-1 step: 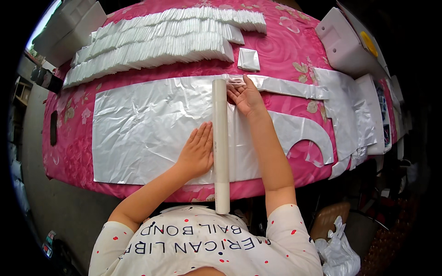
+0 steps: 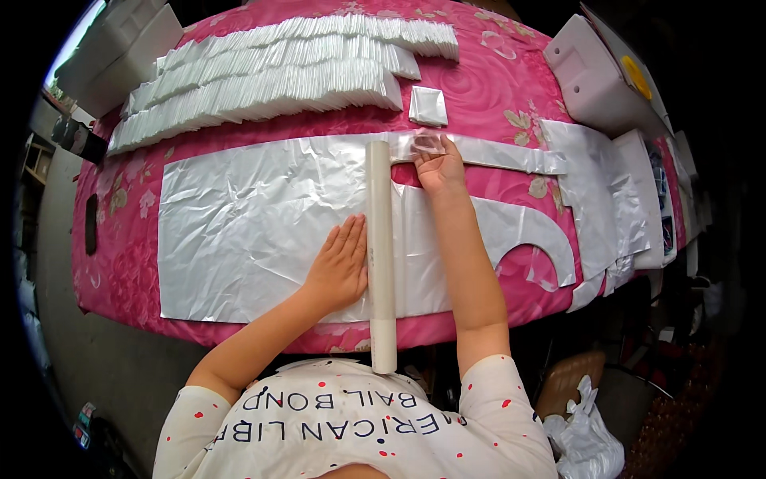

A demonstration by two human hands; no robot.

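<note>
A thin, silvery-white plastic apron (image 2: 255,215) is spread flat across the table, its strap and curved cut-out toward the right. Over it, from far to near, lies a long off-white tube (image 2: 381,263), its near end sticking out past the table edge toward my body. My left hand (image 2: 341,265) rests flat on the apron, fingers together and stretched out, against the tube's left side. At the far edge, right of the tube, my right hand (image 2: 439,166) is turned palm up with its fingers curled at the apron's strap; see-through film bunches over the fingertips.
Long rows of folded white packets (image 2: 263,88) fill the back left, with one single folded packet (image 2: 428,106) nearby. More plastic sheets (image 2: 594,195) hang over a white foam box (image 2: 669,223) at right. Another foam box (image 2: 590,72) stands behind. A dark bar (image 2: 92,223) lies far left.
My right hand has shifted slightly right, away from the tube, drawing the film at the strap with it; its fingers are more curled. My left hand and the tube have hardly moved.
</note>
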